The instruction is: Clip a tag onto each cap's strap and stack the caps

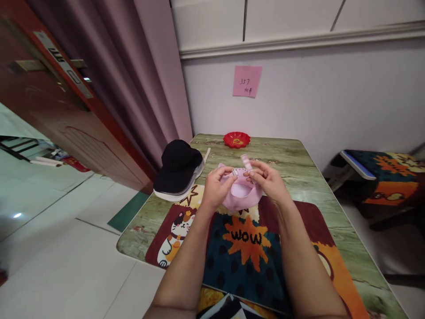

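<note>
A pink cap [237, 204] is held over the patterned mat, its back opening facing me. My left hand [217, 186] pinches the cap's metal strap buckle [235, 172] between thumb and fingers. On the other side, my right hand [267, 179] is closed on the pink strap [246, 163], whose loose end sticks up above the fingers. Whether the strap passes through the buckle I cannot tell. To the left of my hands, a black cap [179, 166] rests on a white cap [172, 196] at the table's left edge.
The green wood-look table [139, 230] carries a colourful mat [245, 266] with a cat and "WOW" print. A red scalloped dish [236, 139] stands at the back. A pink note [247, 81] is on the wall. A brown door [76, 110] and a curtain [146, 75] flank the left; a covered bench [392, 173] is at right.
</note>
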A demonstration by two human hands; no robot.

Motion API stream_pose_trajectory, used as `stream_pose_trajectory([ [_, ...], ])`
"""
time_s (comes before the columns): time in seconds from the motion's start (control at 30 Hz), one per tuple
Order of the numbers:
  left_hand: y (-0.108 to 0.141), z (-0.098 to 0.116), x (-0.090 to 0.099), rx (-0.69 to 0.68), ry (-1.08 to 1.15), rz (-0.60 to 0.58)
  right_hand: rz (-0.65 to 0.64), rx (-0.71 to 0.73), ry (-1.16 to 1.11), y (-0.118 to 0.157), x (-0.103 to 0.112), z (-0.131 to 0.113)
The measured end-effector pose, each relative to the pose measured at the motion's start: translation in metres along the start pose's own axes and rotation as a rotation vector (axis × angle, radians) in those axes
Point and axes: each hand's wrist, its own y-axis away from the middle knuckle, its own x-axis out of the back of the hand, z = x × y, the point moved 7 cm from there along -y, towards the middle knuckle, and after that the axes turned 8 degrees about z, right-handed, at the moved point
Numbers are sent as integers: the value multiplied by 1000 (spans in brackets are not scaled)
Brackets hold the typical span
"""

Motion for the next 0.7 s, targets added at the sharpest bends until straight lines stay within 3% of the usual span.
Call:
stream_pose_trajectory([
  [0.13,3,16,-1,-141,-286,-4,-51,-50,8,6,-13,-4],
  [0.37,6,14,-4,-167,-150,-16,-80,4,66,11,-20,-19],
  [0.7,16,34,-9,-327,-468,35,-44,-29,41,10,-19,-12],
])
